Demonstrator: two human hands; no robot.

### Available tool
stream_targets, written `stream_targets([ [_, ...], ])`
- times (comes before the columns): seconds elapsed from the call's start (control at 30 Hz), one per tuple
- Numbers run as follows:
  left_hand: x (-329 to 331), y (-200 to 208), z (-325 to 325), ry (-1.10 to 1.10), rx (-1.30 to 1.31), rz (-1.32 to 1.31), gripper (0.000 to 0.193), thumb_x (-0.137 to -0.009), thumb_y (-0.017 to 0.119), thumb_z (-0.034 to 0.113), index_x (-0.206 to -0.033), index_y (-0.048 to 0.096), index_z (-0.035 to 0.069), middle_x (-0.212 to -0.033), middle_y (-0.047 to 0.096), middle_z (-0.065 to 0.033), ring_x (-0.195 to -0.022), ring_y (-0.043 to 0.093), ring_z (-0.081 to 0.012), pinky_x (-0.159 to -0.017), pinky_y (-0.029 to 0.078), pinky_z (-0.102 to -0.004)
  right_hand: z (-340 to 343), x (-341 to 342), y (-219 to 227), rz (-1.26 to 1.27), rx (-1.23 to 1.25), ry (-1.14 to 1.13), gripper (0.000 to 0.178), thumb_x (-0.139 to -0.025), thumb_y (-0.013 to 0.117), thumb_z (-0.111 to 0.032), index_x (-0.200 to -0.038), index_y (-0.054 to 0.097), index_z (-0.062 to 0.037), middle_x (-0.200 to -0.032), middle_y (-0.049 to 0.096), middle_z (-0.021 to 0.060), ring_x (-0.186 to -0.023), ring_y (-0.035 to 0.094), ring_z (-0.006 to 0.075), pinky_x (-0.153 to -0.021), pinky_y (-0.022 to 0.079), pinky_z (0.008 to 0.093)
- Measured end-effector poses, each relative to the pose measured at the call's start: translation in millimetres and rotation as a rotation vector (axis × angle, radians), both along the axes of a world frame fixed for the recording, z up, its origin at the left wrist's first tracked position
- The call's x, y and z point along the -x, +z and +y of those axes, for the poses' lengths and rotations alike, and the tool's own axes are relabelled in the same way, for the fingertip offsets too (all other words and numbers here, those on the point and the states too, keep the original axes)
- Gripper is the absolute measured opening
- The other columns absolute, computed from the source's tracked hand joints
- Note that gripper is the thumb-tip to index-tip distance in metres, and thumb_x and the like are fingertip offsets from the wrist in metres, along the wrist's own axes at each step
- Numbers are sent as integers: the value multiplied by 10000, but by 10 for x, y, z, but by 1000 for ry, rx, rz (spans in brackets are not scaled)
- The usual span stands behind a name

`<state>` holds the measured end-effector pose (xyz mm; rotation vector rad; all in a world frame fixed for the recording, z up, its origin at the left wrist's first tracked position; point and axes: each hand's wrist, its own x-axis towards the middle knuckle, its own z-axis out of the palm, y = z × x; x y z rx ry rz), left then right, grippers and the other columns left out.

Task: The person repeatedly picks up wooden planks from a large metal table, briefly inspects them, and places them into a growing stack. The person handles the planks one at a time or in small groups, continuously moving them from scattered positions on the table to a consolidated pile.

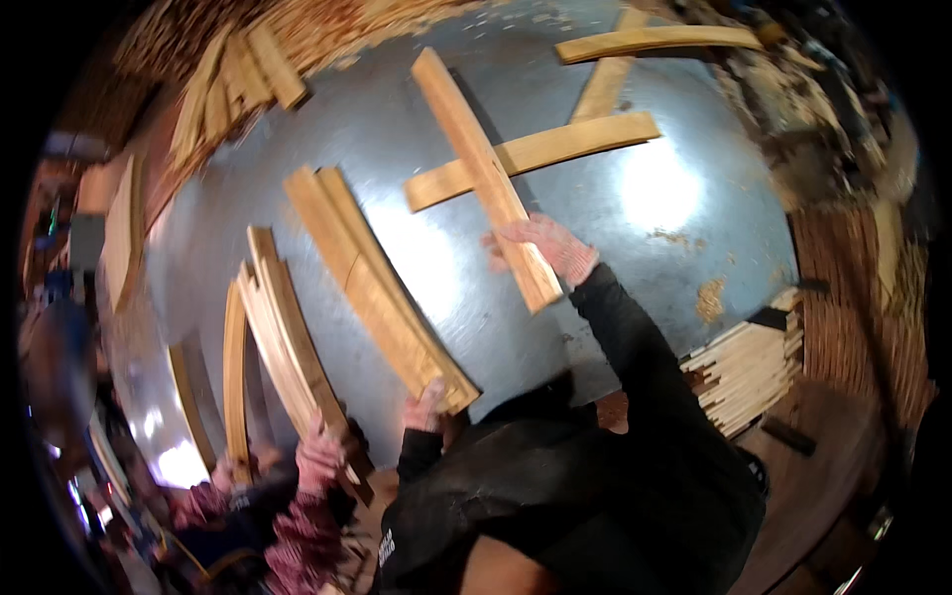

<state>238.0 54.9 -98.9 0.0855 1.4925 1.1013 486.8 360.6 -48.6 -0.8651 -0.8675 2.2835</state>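
Note:
My right hand [555, 248], in a pinkish glove, grips the near end of a long wooden board [476, 159]. That board slants away from me across a curved wooden slat [575, 144] on the metal table. My left hand [426, 407], gloved too, closes on the near end of a wooden slat [382, 307]; its fingers are partly hidden. This slat lies close against another one [347, 208], both pointing away to the far left.
At the left, a co-worker's gloved hand [319, 454] holds curved slats [283, 317]. Further slats [659, 42] lie at the far right of the metal table [555, 342]. Stacked wood strips [749, 372] stand at the right, sawdust [709, 300] nearby. More boards [243, 74] lie at the far left.

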Motion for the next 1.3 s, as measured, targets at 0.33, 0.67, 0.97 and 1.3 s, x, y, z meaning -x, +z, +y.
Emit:
stream_targets([
  [0.33, -267, -488, 116, 141, 87, 52, 606, -851, 713, 422, -1273, 552, 18, -899, 652, -51, -698, 590, -113, -596, 481, -278, -762, 859, -390, -230, -410, 261, 536, -974, 558, -310, -1418, 436, -36, -1207, 631, 167, -1090, 619, 270, -944, 484, 322],
  [0.67, -212, 614, 630, -55, -87, 221, 272, -880, 634, 127, -1131, 610, 25, -997, 658, -54, -912, 631, -151, -817, 509, -283, 24, 460, -345, -978, -1237, 75, 552, -965, 527, -342, -1422, 436, -47, -1354, 534, 201, -1245, 496, 382, -1069, 385, 435],
  [0.97, 1951, 1528, 926, 123, -85, 664, 430, -819, 767, 213, -1147, 612, -17, -956, 697, -121, -796, 680, -207, -665, 577, -323, 232, 650, -488, -1210, -1292, 78, 569, -920, 590, -273, -1430, 430, -79, -1165, 582, 224, -1068, 559, 404, -924, 465, 458],
  [1.3, 5591, 1482, 2035, -226, 807, 1598, 552, -797, 638, 525, -1043, 676, 32, -937, 697, -190, -894, 691, -317, -780, 530, -429, -197, 1253, -405, -1128, -1399, 148, 537, -822, 660, -164, -1328, 513, -64, -1047, 631, 159, -951, 601, 359, -841, 496, 449],
])
